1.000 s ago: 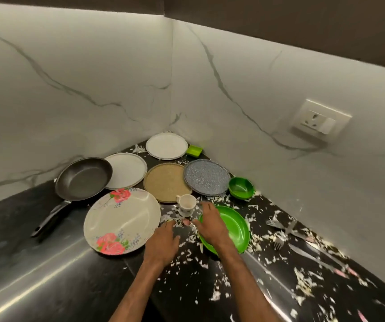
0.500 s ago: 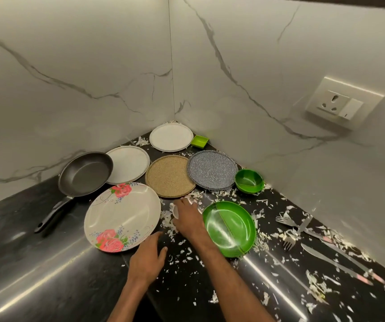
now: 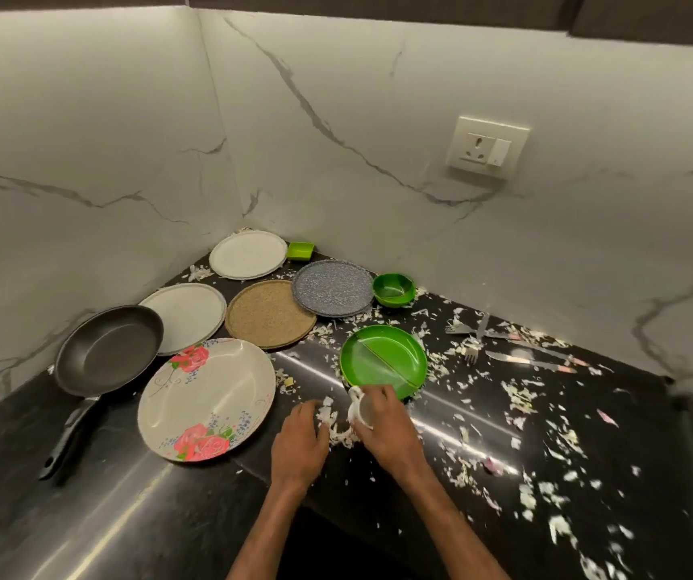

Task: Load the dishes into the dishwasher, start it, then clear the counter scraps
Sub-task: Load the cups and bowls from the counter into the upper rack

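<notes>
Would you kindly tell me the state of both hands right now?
Left hand: by white scraps, grip cannot be told.
Right hand: holding small white cup.

From my feed I see two white marble walls with grey veins, the left wall (image 3: 85, 140) and the right wall (image 3: 378, 98), meeting in a corner behind the black glossy surface (image 3: 127, 517). A cream socket plate (image 3: 488, 147) with one switch sits high on the right wall. A dark cabinet underside (image 3: 378, 6) runs along the top of the view, and long light streaks shine on the surface.
</notes>
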Demonstrator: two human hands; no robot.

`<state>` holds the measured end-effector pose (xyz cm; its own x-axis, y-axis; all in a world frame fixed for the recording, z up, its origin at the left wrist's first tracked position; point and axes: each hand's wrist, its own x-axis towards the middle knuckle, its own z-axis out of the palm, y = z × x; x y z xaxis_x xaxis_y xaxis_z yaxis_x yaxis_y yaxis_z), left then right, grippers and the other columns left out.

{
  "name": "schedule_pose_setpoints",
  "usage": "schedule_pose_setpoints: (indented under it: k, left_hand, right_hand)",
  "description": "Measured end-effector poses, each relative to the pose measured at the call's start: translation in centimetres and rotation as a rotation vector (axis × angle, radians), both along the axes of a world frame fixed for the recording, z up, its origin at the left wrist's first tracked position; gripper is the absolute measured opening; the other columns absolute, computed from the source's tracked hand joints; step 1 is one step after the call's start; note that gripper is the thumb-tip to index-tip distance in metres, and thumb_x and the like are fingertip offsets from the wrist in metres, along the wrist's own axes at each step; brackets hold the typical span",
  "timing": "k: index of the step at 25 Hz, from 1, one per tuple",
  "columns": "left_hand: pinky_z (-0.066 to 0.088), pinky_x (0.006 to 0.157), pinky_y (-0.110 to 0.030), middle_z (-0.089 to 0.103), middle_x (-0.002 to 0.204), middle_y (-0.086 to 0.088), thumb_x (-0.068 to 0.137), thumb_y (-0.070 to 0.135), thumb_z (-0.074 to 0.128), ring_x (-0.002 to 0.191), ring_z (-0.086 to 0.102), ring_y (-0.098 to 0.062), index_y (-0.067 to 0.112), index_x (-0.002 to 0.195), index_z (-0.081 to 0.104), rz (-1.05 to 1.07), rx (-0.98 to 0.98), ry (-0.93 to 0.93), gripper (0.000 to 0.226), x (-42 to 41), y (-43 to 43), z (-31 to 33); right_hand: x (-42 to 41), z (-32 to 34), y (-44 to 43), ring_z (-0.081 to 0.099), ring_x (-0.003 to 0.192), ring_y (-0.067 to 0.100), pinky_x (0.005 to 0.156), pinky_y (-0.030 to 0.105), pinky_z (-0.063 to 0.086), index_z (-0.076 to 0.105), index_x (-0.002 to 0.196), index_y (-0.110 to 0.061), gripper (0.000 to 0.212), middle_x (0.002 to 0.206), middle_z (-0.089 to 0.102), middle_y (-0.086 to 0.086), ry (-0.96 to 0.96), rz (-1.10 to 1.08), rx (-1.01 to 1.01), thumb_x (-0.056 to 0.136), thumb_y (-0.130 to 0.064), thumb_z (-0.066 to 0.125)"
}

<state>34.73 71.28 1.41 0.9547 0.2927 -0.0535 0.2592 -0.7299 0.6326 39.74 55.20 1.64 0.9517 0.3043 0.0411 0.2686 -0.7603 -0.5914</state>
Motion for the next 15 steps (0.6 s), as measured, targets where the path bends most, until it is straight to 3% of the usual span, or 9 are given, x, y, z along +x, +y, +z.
schedule_pose_setpoints:
  k: [2,4,5,7,8,10,12,15]
  left_hand:
    - [0.048,0.096,-0.035,0.057,0.127,0.007,0.095,0.029,0.058,0.116,0.056,-0.013,0.022,0.13,0.056,-0.056,-0.095,-0.02,0.036,-1.4,-0.4,0.0]
    - [0.049,0.092,-0.032,0.063,0.119,0.006,0.096,0.027,0.06,0.103,0.06,-0.009,0.021,0.123,0.061,-0.117,-0.261,-0.009,0.028,-3.3,-1.1,-0.1]
    - [0.052,0.088,-0.031,0.067,0.115,0.004,0.098,0.025,0.059,0.097,0.062,-0.009,0.02,0.119,0.063,-0.16,-0.378,0.019,0.023,-4.4,-1.7,0.0]
    - [0.056,0.073,-0.029,0.071,0.107,-0.002,0.101,0.022,0.054,0.089,0.067,-0.013,0.018,0.113,0.064,-0.275,-0.615,0.137,0.017,-6.9,-3.6,0.3]
    - [0.057,0.073,-0.031,0.072,0.106,-0.004,0.102,0.018,0.051,0.091,0.069,-0.017,0.017,0.113,0.065,-0.34,-0.686,0.187,0.018,-8.4,-5.0,0.3]
    - [0.057,0.086,-0.037,0.074,0.107,-0.006,0.101,0.005,0.047,0.103,0.069,-0.024,0.012,0.115,0.067,-0.472,-0.808,0.259,0.025,-12.0,-8.1,0.2]
    - [0.057,0.085,-0.035,0.075,0.106,-0.007,0.098,-0.005,0.044,0.105,0.069,-0.025,0.01,0.115,0.068,-0.584,-0.911,0.333,0.033,-15.7,-11.5,0.4]
    - [0.058,0.084,-0.035,0.074,0.109,-0.009,0.097,-0.008,0.041,0.103,0.07,-0.023,0.005,0.121,0.065,-0.714,-0.919,0.4,0.036,-20.0,-16.3,0.4]
  right_hand:
    - [-2.8,0.8,-0.9,0.051,0.106,0.006,0.091,0.024,0.047,0.045,0.131,-0.024,0.055,0.125,0.044,-0.007,0.026,-0.237,0.2,0.086,-0.04,0.071]
    - [-6.4,1.3,-1.3,0.058,0.095,-0.003,0.08,0.014,0.048,0.048,0.116,-0.03,0.047,0.118,0.056,-0.008,0.123,-0.491,0.558,0.081,-0.033,0.079]
    - [-8.5,1.5,-1.2,0.063,0.091,-0.001,0.077,0.017,0.053,0.049,0.11,-0.03,0.043,0.113,0.064,-0.002,0.172,-0.591,0.795,0.081,-0.025,0.081]
    - [-13.2,1.5,-1.3,0.07,0.095,0.018,0.082,0.038,0.059,0.051,0.11,-0.024,0.042,0.109,0.07,0.012,0.232,-0.741,1.171,0.081,-0.009,0.079]
    - [-15.6,1.3,-1.7,0.07,0.097,0.024,0.084,0.042,0.058,0.052,0.112,-0.02,0.044,0.11,0.07,0.015,0.198,-0.793,1.241,0.08,-0.007,0.079]
    - [-20.7,1.2,-2.5,0.07,0.099,0.024,0.083,0.037,0.057,0.052,0.117,-0.016,0.054,0.111,0.071,0.014,0.116,-0.838,1.301,0.074,-0.016,0.084]
    - [-25.3,1.3,-3.9,0.07,0.098,0.022,0.082,0.032,0.057,0.052,0.119,-0.017,0.063,0.11,0.072,0.011,0.016,-0.921,1.303,0.066,-0.027,0.086]
    - [-30.8,1.0,-7.9,0.07,0.096,0.018,0.079,0.03,0.055,0.054,0.117,-0.016,0.053,0.107,0.073,0.007,-0.125,-1.118,1.334,0.074,-0.022,0.083]
